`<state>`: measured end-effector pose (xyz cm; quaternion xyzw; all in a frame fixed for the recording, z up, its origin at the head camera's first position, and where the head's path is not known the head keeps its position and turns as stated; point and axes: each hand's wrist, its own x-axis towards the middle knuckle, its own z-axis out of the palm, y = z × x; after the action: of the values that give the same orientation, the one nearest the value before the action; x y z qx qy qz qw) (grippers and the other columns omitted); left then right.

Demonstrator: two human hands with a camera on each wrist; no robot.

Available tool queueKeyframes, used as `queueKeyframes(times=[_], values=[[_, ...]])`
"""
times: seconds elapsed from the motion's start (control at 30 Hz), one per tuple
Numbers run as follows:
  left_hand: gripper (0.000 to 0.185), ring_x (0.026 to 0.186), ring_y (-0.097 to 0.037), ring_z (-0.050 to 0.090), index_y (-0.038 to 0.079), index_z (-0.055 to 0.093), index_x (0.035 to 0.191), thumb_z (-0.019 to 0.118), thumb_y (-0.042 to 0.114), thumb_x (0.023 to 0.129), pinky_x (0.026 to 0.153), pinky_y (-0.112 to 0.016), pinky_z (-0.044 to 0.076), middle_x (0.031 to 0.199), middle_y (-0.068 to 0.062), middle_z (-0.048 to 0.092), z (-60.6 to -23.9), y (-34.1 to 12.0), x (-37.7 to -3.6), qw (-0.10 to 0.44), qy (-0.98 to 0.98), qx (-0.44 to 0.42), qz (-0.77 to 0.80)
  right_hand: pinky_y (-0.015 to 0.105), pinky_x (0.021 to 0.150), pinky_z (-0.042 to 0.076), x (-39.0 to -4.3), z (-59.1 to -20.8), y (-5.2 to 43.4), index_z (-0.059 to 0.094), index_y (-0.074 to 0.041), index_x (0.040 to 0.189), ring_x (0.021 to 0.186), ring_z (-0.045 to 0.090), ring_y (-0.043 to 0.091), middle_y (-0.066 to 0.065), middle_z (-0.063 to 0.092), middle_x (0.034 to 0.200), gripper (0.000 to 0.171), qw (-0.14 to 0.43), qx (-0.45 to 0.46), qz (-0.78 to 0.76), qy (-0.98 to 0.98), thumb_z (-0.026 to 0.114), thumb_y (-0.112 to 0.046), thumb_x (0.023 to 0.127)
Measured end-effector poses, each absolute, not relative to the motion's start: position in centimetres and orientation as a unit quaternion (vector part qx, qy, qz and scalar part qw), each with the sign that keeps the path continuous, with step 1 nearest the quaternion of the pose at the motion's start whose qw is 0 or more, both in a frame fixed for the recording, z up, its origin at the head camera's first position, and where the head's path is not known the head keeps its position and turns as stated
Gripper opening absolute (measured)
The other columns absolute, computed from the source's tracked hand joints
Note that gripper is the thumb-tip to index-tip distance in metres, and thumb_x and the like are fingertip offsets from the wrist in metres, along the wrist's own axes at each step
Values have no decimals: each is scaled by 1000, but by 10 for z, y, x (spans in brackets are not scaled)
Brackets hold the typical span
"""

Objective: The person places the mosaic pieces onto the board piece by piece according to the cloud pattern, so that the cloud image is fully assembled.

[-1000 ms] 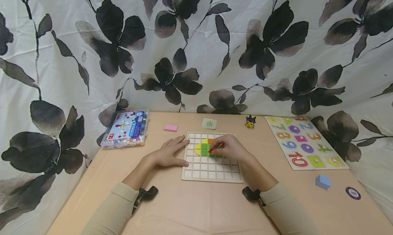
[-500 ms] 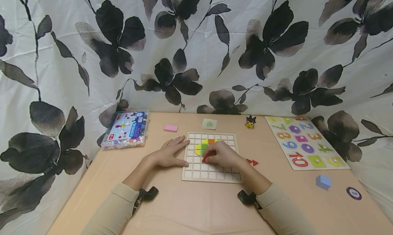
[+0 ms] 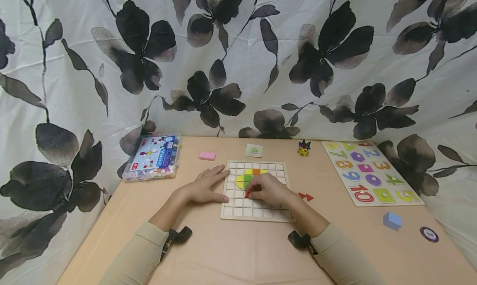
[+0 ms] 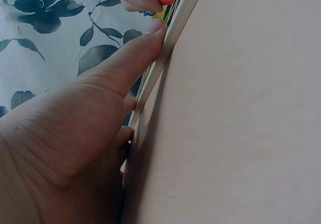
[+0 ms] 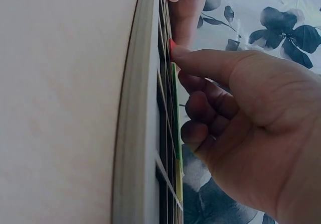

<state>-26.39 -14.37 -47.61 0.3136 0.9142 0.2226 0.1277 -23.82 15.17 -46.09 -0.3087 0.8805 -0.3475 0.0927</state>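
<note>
A wooden grid board (image 3: 236, 211) with pale square cells lies on the table. My left hand (image 3: 203, 189) rests at its left side with fingers spread, fingertips and thumb touching the board's edge. Between thumb and fingertips, my right hand (image 3: 271, 190) pinches a small red piece (image 5: 172, 46), low over the middle of the grid. Just above the red piece sit yellow pieces (image 3: 239, 181), green squares (image 3: 247, 178) and an orange square (image 3: 256, 171). The right hand covers part of this pattern. Two red triangles (image 3: 309, 197) lie right of the board, by the right wrist.
Behind the board are a pattern card (image 3: 254, 150), a pink block (image 3: 207, 155) and a small figurine (image 3: 304, 147). A plastic case of beads (image 3: 152, 156) stands back left. At right lie a number puzzle board (image 3: 370, 173), a blue block (image 3: 392, 221) and a round disc (image 3: 429, 234).
My right hand has moved left and toward me across the grid with the red piece, uncovering the two red triangles beside the board. The left hand has stayed put.
</note>
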Motion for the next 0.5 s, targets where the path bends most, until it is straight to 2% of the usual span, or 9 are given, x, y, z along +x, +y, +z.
queueKeyframes(times=[0.37, 0.5], values=[[104, 164, -32, 5, 20, 26, 167, 70, 70, 87, 131, -57, 3, 176, -12, 9, -475, -143, -263, 128, 914, 317, 220, 25, 77, 52, -236, -460, 152, 83, -17, 106, 86, 60, 9, -10, 74, 97, 15, 94, -314, -314, 891, 82, -15, 91], [103, 164, -32, 5, 20, 26, 167, 70, 69, 88, 131, -58, 3, 176, -12, 8, -474, -143, -263, 129, 914, 316, 219, 27, 81, 54, -235, -459, 151, 83, -16, 109, 89, 62, 8, -10, 75, 99, 17, 94, -315, -304, 894, 81, -15, 91]])
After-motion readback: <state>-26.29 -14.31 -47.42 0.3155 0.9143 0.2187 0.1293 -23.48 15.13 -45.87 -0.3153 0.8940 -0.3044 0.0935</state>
